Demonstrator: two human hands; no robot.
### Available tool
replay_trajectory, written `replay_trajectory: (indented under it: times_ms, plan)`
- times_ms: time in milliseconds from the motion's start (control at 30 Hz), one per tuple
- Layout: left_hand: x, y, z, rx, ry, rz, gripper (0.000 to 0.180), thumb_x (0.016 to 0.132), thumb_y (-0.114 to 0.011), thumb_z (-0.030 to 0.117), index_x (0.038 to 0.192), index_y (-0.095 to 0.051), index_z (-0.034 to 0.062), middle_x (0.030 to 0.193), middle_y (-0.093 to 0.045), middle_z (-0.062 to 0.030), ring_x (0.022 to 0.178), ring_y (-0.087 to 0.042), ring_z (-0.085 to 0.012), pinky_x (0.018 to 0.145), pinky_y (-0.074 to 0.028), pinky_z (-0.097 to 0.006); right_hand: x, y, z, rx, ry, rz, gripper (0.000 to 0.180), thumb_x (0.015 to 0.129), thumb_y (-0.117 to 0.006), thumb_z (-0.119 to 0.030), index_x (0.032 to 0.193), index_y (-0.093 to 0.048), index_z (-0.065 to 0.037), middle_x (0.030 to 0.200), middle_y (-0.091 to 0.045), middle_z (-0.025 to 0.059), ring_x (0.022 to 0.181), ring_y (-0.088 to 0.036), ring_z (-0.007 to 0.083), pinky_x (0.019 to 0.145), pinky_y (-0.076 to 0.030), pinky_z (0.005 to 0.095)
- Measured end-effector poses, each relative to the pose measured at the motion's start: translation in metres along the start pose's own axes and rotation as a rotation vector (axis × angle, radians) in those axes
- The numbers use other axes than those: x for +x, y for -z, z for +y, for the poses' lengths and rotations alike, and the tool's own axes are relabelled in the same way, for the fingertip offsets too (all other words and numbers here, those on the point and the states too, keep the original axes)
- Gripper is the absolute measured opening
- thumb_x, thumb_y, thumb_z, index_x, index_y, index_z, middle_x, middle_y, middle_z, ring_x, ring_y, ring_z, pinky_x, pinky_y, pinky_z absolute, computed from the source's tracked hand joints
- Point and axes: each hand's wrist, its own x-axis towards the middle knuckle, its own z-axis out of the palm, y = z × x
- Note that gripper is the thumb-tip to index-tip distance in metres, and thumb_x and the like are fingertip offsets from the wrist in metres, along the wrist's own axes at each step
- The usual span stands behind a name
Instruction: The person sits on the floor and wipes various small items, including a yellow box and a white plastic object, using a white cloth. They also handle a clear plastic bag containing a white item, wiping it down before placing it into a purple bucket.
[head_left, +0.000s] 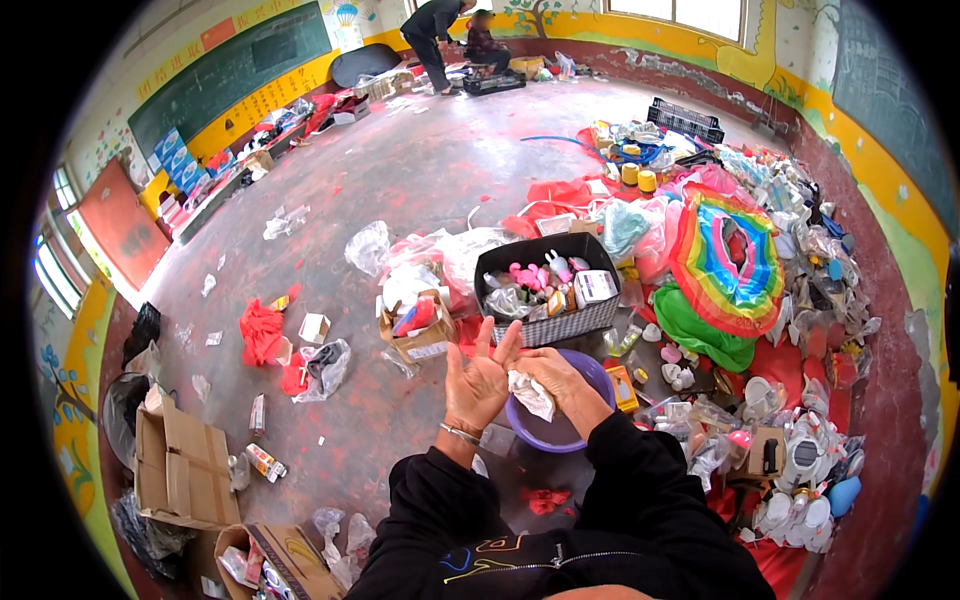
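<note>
Two bare hands are held at the purple basin [548, 436]; clock positions are taken from it, 12 being away from the wearer.

Left hand [476, 388] is raised at 9 o'clock, palm up-ish, fingers spread, nothing seen gripped. Right hand [562, 384] is closed on a crumpled white wad [531, 398], held over the basin's left part with its loose end hanging below the fingers. Cloth or tissue: cannot be told. Hands are close together, fingertips nearly overlapped from this angle; contact cannot be confirmed.

Risks, as judged: wad is gripped at one end only, so it could be dropped into the basin if the fingers are relaxed. Basin contents can't be made out; if liquid is in there, the wad would be soaked. If it's paper, tearing could be caused by hard rubbing.

Clearance is tight. Black-and-grey basket [562, 328] at 12 is loaded with toys and small boxes, close to the rim; yellow box [623, 389] is at 3, just beside it. Either could be knocked by a wide sweep of the right arm. Pile under the rainbow ring [690, 262] at 1 to 2 looks loose; a slide could be set off by a bump. Red scrap [546, 502] at 6 could be slipped on if stepped on
</note>
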Motion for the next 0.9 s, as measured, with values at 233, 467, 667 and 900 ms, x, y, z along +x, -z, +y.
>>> replay_trajectory:
  times_ms: [233,467,667,900]
  plan:
    - [0.001,-0.001,-0.003,-0.019,0.001,0.021,0.071,0.086,-0.036,0.062,0.139,-0.029,0.0164,0.145,-0.025,-0.0172,0.134,-0.022,-0.0279,0.109,-0.018,-0.042,-0.002,-0.006,0.001,-0.11,0.043,0.067,0.01,0.072,-0.059,-0.006,0.075,-0.061,0.003,0.065,-0.06,0.0065,0.052,-0.056,0.0127,0.046,-0.042,0.0247]
    - [0.001,0.0,-0.006,0.008,0.006,-0.004,0.073,0.085,-0.037,0.062,0.141,-0.025,0.0156,0.145,-0.023,-0.0179,0.135,-0.02,-0.0284,0.109,-0.017,-0.043,-0.01,-0.012,-0.006,-0.241,0.075,0.071,0.01,0.071,-0.058,-0.006,0.072,-0.06,0.003,0.063,-0.058,0.006,0.05,-0.054,0.0129,0.045,-0.041,0.0249]
    - [0.001,-0.002,-0.007,0.04,0.021,-0.036,0.076,0.086,-0.034,0.062,0.142,-0.021,0.0136,0.146,-0.021,-0.0169,0.136,-0.017,-0.0273,0.11,-0.014,-0.042,-0.005,-0.007,-0.001,-0.208,0.067,0.09,0.009,0.07,-0.056,-0.006,0.07,-0.058,0.003,0.062,-0.057,0.0058,0.05,-0.054,0.0131,0.044,-0.04,0.0256]
    - [0.0,-0.002,-0.006,0.003,0.058,-0.055,0.076,0.087,-0.033,0.062,0.142,-0.019,0.012,0.147,-0.021,-0.016,0.136,-0.017,-0.0269,0.11,-0.014,-0.042,-0.008,-0.011,-0.005,-0.216,0.064,0.089,0.01,0.068,-0.056,-0.005,0.07,-0.058,0.004,0.065,-0.059,0.0085,0.054,-0.056,0.0155,0.048,-0.042,0.0269]
